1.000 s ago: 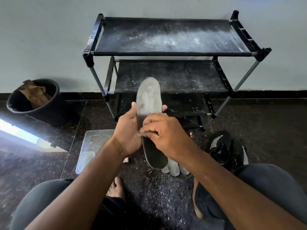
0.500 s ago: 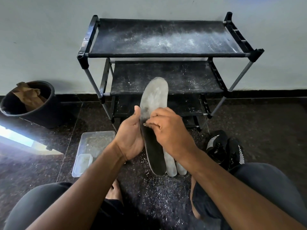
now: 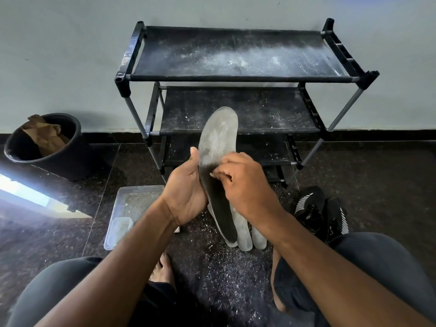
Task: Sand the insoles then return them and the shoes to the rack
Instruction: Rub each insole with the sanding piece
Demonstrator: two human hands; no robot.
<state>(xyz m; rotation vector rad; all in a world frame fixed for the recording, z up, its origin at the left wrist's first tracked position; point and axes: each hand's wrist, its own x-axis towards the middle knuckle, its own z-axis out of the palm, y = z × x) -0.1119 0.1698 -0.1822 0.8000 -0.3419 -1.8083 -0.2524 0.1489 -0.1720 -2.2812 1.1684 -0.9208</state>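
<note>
Left hand (image 3: 186, 197): palm turned up and inward, thumb raised along the insole (image 3: 218, 156) edge, fingers wrapped behind it, forearm bare and reaching in from lower left. Right hand (image 3: 245, 185): knuckles up, fingers curled, fingertips (image 3: 213, 175) pinched against the insole face, bare forearm extending from lower right.

the rack (image 3: 238, 77) stands straight ahead with its dusty top and middle shelves bare and open from the front. on the floor, a plastic tray (image 3: 132, 208) flanks the left, black shoes (image 3: 318, 208) the right, spare insoles (image 3: 245, 234) between.
</note>
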